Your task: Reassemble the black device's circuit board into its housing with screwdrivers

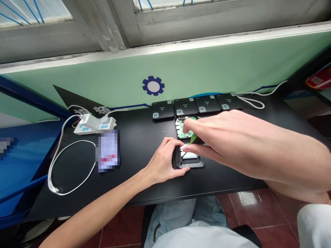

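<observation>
An opened black device case [190,162] lies on the black desk [144,179], with a green circuit board [184,129] lying just behind it. My left hand [165,162] rests curled against the left side of the case, its fingers pressing on the case edge. My right hand [222,132] reaches over the case, fingers pinched around a small green tool [193,138] whose tip points down into the case. What lies under the right hand is mostly hidden.
Several closed black device boxes [196,105] line the back of the desk. A white power strip [94,124] with plugs and a looping white cable [69,165] sits at the left, beside a blurred phone [108,151]. Another white cable [252,101] lies at back right.
</observation>
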Tool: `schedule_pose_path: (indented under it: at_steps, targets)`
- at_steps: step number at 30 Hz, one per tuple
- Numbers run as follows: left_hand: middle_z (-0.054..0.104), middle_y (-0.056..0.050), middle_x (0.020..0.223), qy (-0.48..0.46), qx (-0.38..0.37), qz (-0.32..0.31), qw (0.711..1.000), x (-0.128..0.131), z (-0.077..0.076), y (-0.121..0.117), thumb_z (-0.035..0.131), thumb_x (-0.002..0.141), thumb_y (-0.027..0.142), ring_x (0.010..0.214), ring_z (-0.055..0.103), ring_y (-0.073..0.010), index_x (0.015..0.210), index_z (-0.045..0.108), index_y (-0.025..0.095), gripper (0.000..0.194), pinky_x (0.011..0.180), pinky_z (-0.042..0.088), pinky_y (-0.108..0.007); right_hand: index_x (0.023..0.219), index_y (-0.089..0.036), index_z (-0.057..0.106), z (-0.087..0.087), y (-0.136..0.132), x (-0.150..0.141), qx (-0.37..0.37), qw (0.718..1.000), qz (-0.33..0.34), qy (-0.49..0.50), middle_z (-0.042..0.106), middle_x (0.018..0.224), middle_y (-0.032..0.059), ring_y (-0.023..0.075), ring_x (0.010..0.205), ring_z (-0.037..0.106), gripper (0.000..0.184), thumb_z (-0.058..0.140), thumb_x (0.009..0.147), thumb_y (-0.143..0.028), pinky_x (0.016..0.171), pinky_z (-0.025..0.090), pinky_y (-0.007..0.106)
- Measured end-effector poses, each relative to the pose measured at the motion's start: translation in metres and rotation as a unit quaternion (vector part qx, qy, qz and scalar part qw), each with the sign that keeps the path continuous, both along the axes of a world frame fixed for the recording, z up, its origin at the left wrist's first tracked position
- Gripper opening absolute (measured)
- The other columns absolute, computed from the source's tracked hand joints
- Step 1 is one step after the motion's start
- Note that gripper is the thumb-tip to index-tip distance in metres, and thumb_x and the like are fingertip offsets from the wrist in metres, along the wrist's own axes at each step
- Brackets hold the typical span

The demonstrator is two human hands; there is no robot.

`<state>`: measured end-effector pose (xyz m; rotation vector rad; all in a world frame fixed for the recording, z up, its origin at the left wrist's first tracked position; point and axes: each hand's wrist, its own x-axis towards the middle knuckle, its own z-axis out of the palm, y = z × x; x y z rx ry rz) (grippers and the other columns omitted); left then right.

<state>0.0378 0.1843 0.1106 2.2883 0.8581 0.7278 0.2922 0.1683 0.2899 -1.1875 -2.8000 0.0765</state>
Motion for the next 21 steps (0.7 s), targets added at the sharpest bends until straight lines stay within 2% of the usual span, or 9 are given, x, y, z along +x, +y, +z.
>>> schedule_pose_path:
  at_steps: [1,3,6,10,12,16,21]
  targets:
    - [0.068,-0.011,0.135,-0.001,0.000,0.000,1.000,0.000,0.001,0.000,0.098,0.083,0.037,0.133,0.062,-0.0352,0.140,0.056,0.025,0.072,0.113,0.061,-0.052,0.111,-0.024,0.064,0.001,-0.001,0.005,-0.017,1.000,0.006,0.014,0.070,0.088,0.0011,0.0192,0.067,0.055,0.017,0.050,0.116,-0.034,0.064,0.034,0.036]
    - [0.068,-0.011,0.133,0.000,0.001,0.002,1.000,0.001,0.002,0.000,0.099,0.082,0.036,0.130,0.062,-0.0345,0.138,0.056,0.024,0.072,0.110,0.062,-0.050,0.119,-0.024,0.064,0.001,-0.003,0.013,-0.023,0.999,-0.002,0.024,0.074,0.097,0.0036,0.0220,0.076,0.061,0.018,0.047,0.113,-0.025,0.069,0.038,0.037]
    - [0.068,-0.011,0.131,-0.001,0.007,0.004,1.000,0.002,0.002,0.000,0.100,0.080,0.034,0.128,0.062,-0.0342,0.138,0.054,0.024,0.075,0.107,0.063,-0.049,0.114,-0.027,0.065,-0.002,-0.002,0.019,-0.002,1.000,-0.007,0.026,0.074,0.091,0.0019,0.0235,0.074,0.060,0.014,0.051,0.110,-0.027,0.068,0.035,0.038]
    - [0.068,-0.011,0.130,0.005,0.003,0.004,1.000,0.002,0.002,0.000,0.099,0.081,0.035,0.126,0.062,-0.0345,0.137,0.055,0.024,0.071,0.106,0.063,-0.050,0.107,-0.025,0.063,-0.002,0.002,0.013,0.005,1.000,-0.008,0.022,0.069,0.084,0.0009,0.0216,0.067,0.053,0.013,0.052,0.111,-0.031,0.067,0.030,0.039]
    - [0.068,-0.011,0.129,0.008,0.000,0.003,1.000,0.001,0.001,-0.001,0.098,0.082,0.035,0.127,0.062,-0.0348,0.134,0.056,0.025,0.068,0.106,0.063,-0.051,0.101,-0.024,0.061,0.001,0.003,0.007,0.011,0.999,-0.030,0.010,0.064,0.080,0.0001,0.0201,0.063,0.048,0.019,0.051,0.114,-0.034,0.064,0.027,0.039]
    - [0.068,-0.010,0.133,0.004,0.002,0.000,1.000,0.000,0.000,0.000,0.097,0.084,0.037,0.130,0.060,-0.0352,0.132,0.058,0.025,0.063,0.110,0.061,-0.053,0.089,-0.024,0.058,0.004,0.003,-0.004,0.038,0.998,-0.028,-0.028,0.058,0.072,-0.0009,0.0189,0.060,0.045,0.041,0.053,0.117,-0.054,0.062,0.024,0.038]
    - [0.069,-0.009,0.132,0.012,-0.003,-0.001,1.000,0.001,0.000,0.000,0.098,0.084,0.037,0.131,0.060,-0.0352,0.131,0.061,0.025,0.061,0.111,0.061,-0.053,0.076,-0.025,0.054,0.000,0.004,-0.013,0.053,0.997,-0.026,-0.053,0.054,0.064,-0.0010,0.0185,0.054,0.044,0.052,0.051,0.117,-0.057,0.061,0.021,0.037]
